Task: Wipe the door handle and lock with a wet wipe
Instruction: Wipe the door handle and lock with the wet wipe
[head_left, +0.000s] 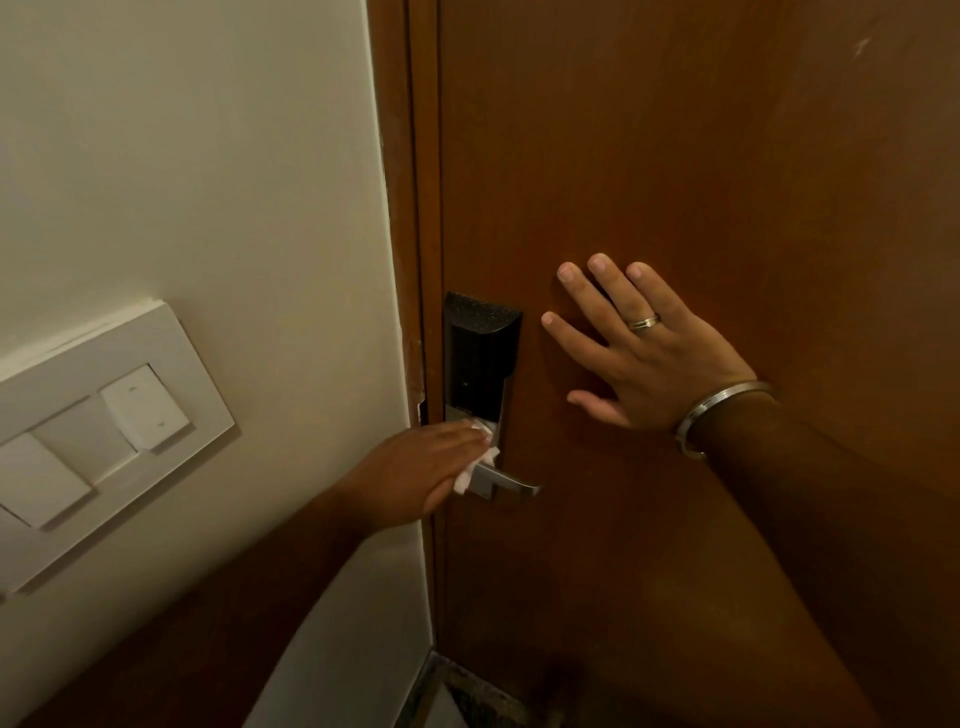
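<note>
Pressing, left hand: the left hand (423, 470) lay flat over the wet wipe (477, 464), fingers (457, 434) held together, pushing it against the base of the door handle (506, 483) just under the lock (480, 358).
Wet wipe: white and crumpled, mostly covered by the hand; only its edges showed at the fingertips and below the palm.
Door handle: a silver lever pointing right; its inner end was hidden by the wipe, its tip stood free.
Lock: a dark upright housing on a metal plate near the door's left edge; its lower part was covered by the fingers.
Right hand: the right hand (649, 348) rested flat on the door (675, 156), fingers spread, holding nothing, just right of the lock and apart from it; a ring (644, 322) and a metal bangle (719, 415) showed.
Hidden: whether the wipe was pinched could not be told.
Edges: the door frame (410, 208) ran just left of the lock, with the wall (208, 182) and switch plate (98, 436) beyond.
Open room: bare door stretched above and right.
</note>
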